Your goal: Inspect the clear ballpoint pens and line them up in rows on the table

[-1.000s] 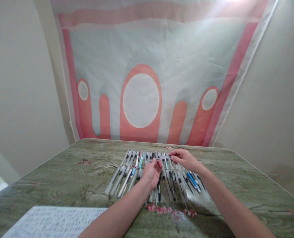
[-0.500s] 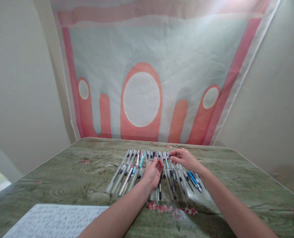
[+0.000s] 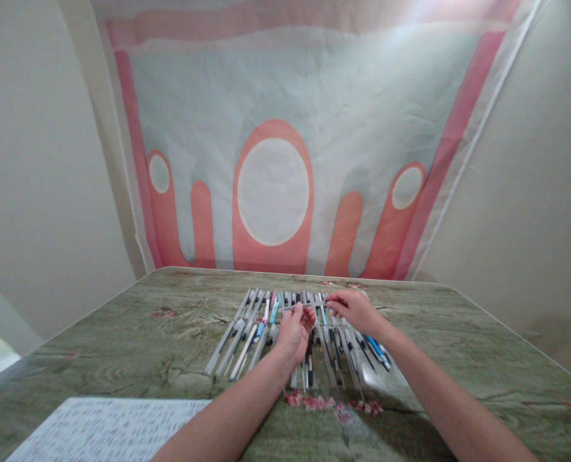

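A slim pen with a clear barrel [image 3: 317, 303] is held sideways above the rows of pens. My left hand [image 3: 294, 333] pinches it between thumb and fingers near its left part, palm turned up. At its right end, the fingertips of my right hand [image 3: 355, 310] close on the dark tip or cap; which of the two I cannot tell. Below both hands lie two rows of pens, many in clear sleeves or barrels. Among them are a light blue pen [image 3: 274, 312], a white pen [image 3: 244, 352] and a blue pen [image 3: 374, 347]. My forearms and hands hide some of them.
The wood-patterned table [image 3: 122, 340] has printed pink flowers [image 3: 309, 402] near the front. A white sheet with dark marks [image 3: 107, 427] lies at the front left. Behind the table hangs a pink and grey cloth backdrop [image 3: 274, 77].
The right hand has shifted very slightly left with the pen's end. The left hand keeps its pinch, and the view has moved a little.
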`<state>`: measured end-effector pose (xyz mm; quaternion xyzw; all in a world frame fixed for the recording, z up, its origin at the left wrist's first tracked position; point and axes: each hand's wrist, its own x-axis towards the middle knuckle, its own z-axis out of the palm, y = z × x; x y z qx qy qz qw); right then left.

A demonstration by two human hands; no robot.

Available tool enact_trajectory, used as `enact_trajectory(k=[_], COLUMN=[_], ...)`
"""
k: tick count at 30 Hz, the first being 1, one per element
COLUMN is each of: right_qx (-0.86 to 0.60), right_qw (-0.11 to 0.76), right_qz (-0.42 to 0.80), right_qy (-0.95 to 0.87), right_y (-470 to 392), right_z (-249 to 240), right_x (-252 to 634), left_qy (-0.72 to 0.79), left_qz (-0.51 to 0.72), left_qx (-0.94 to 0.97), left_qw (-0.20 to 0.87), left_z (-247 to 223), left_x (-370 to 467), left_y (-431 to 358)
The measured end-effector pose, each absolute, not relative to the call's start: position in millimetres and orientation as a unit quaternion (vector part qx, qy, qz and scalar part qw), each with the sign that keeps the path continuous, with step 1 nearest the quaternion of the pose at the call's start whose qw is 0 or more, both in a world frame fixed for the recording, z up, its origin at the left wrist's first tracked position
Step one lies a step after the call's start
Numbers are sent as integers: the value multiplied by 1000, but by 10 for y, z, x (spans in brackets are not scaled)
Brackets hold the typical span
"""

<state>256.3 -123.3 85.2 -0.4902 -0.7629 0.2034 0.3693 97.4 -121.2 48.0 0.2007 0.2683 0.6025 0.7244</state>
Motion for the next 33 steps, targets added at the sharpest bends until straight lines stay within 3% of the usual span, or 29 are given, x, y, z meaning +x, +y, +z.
enact_trajectory(k=[15,18,23,33], right_qx=[-507,-538,-535,-502], right_qw=[335,351,375,347], right_qz=[14,68,281,151], right_qy=[-794,-763,-703,-778], right_y=[-1246,-1223,-1206,-1228], right_z=[817,753,745,836], right_x=[2489,2446,2474,2566], left_qy=[250,250,254,259], left_qz=[620,617,613,612], left_qx=[238,253,252,261], left_qw=[705,702,704,701], left_z=[507,533,550,508], left_x=[977,982,974,982], left_y=[-1232,-1253,-1243,-1244])
